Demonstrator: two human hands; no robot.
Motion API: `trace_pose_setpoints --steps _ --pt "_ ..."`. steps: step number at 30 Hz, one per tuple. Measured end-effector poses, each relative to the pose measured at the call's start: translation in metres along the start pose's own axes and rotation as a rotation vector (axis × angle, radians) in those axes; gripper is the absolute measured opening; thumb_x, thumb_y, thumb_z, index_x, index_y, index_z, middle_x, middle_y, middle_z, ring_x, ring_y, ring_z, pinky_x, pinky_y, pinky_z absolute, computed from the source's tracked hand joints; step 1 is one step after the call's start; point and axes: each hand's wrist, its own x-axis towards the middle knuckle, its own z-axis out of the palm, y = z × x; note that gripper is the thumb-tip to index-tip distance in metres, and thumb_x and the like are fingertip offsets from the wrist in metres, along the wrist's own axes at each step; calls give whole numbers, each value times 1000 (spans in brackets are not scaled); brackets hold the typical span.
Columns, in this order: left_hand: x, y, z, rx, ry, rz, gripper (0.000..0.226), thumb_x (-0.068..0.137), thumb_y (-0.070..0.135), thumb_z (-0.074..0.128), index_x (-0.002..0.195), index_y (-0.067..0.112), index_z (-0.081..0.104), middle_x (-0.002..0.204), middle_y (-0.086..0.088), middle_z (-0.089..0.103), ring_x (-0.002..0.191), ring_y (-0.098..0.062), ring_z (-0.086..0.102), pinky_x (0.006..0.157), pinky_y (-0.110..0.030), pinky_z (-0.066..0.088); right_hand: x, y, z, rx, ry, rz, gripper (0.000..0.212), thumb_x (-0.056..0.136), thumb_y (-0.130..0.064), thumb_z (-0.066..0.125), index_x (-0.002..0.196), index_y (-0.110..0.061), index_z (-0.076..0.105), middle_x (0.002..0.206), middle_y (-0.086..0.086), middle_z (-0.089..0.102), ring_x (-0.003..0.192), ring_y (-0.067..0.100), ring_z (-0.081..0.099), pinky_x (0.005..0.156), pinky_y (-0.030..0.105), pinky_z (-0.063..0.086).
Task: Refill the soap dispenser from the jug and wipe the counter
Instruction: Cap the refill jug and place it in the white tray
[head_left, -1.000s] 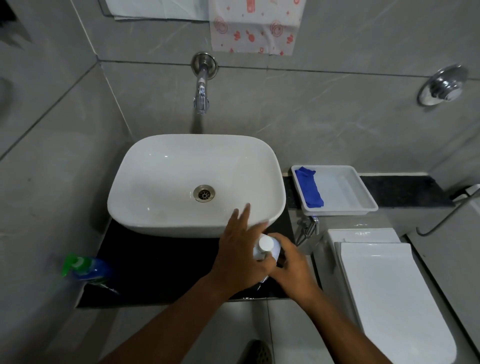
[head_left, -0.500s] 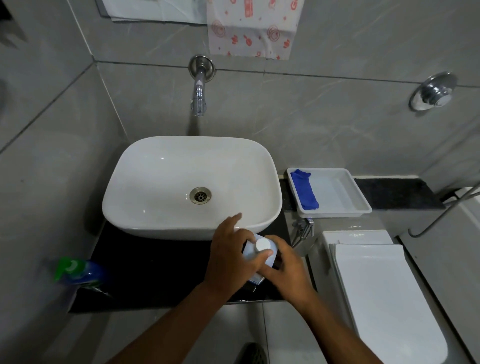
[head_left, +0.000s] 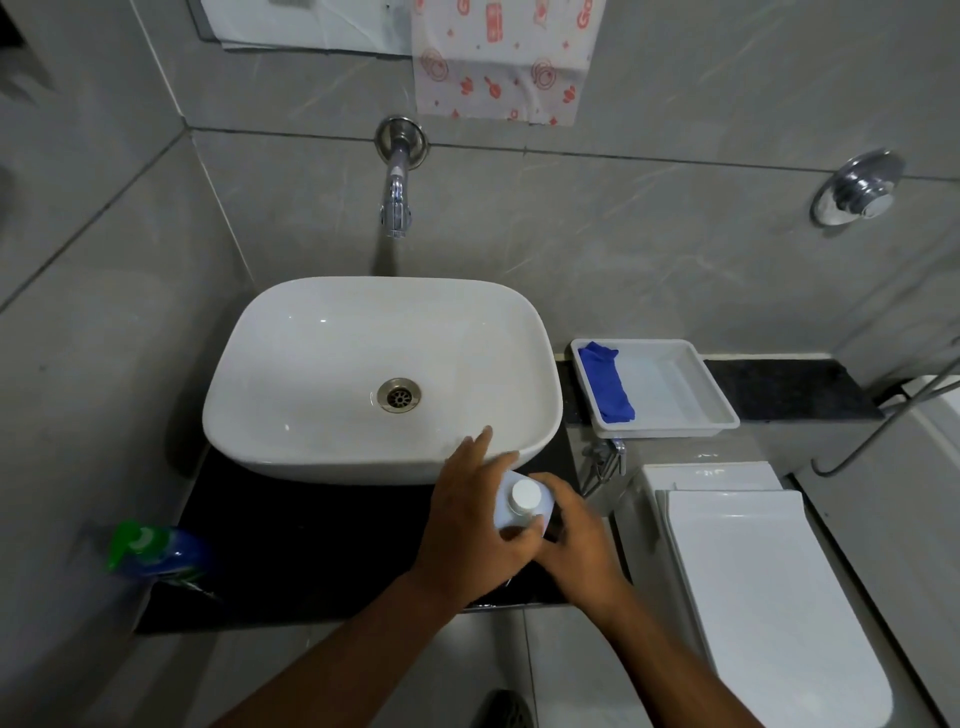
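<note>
A small pale jug (head_left: 506, 512) with a white screw cap (head_left: 524, 495) stands on the black counter (head_left: 311, 545), just in front of the white sink's (head_left: 291, 415) right corner. My left hand (head_left: 465, 525) holds the jug's left side, with the thumb curled across its front and the index finger pointing at the sink rim. My right hand (head_left: 576, 540) wraps round the jug's right side. Between the right fingers lies a dark shape that I cannot identify. A folded blue cloth (head_left: 608, 382) lies in a white tray (head_left: 680, 421). No soap dispenser is clearly visible.
A green and blue spray bottle (head_left: 156, 553) lies at the counter's left end. The tap (head_left: 396, 202) juts from the wall above the sink. A white toilet lid (head_left: 763, 592) sits to the right, below the tray. A metal rail (head_left: 883, 421) crosses the far right.
Both hands have stayed round the jug at the same spot. The jug leaned slightly half a second ago and now stands more upright. The view has shifted a little.
</note>
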Motion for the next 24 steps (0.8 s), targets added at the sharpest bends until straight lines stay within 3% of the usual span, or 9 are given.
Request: trace_pose_setpoints --steps 2,4,6,8,13,16,18,21,24 --pt "2 1 -1 22 45 -89 75 57 63 76 113 19 53 137 -9 51 123 -26 50 100 -40 47 1 -1 0 -23 -3 3 51 75 -34 78 120 -30 55 113 -13 64 106 5 60 83 16 51" --pt "5 -1 1 70 71 -37 62 56 51 85 99 15 59 129 -12 58 120 -32 53 97 -48 49 1 -1 1 -23 4 15 50 76 -34 78 120 -31 54 113 -14 64 106 4 60 84 16 52" --pt "6 -5 2 -10 56 101 54 64 28 86 106 14 56 128 -11 58 122 -32 52 97 -53 49 1 0 1 -8 3 16 50 76 -31 78 120 -31 55 114 -12 65 108 7 60 86 21 53" --pt "3 -8 0 -127 -21 186 55 72 20 79 117 15 48 134 -5 50 126 -27 48 98 -52 48 0 -1 0 -4 -9 2 50 75 -30 79 120 -31 55 114 -11 65 109 10 61 88 23 52" --pt "8 -3 -6 -26 2 -53 71 56 64 77 104 15 58 137 -8 51 121 -26 51 99 -41 48 0 -2 -1 -51 -18 -1 49 76 -39 76 119 -29 55 112 -11 64 105 6 60 85 21 53" --pt "11 -2 -1 15 50 44 56 58 39 89 97 7 64 122 -14 62 115 -33 56 94 -49 51 1 -2 1 -83 -11 -4 48 77 -37 76 118 -35 53 112 -17 63 105 1 59 85 16 51" --pt "11 -5 -1 -50 -1 139 45 67 25 85 102 4 65 117 -12 64 120 -27 52 98 -46 49 0 -2 0 -76 -3 2 47 76 -35 77 115 -42 51 110 -22 61 105 -3 57 82 10 49" --pt "16 -11 -7 -41 -73 226 35 77 24 76 105 5 67 113 -8 66 123 -21 49 102 -40 46 -1 -4 -1 -63 -16 9 46 75 -38 76 113 -46 50 109 -25 59 105 -4 56 78 6 46" --pt "21 -9 -11 8 -94 241 31 77 28 73 101 8 69 108 -5 69 120 -20 51 102 -38 45 -2 -5 -2 -73 -36 52 54 75 -43 74 121 -45 46 120 -19 58 110 1 56 84 11 48"
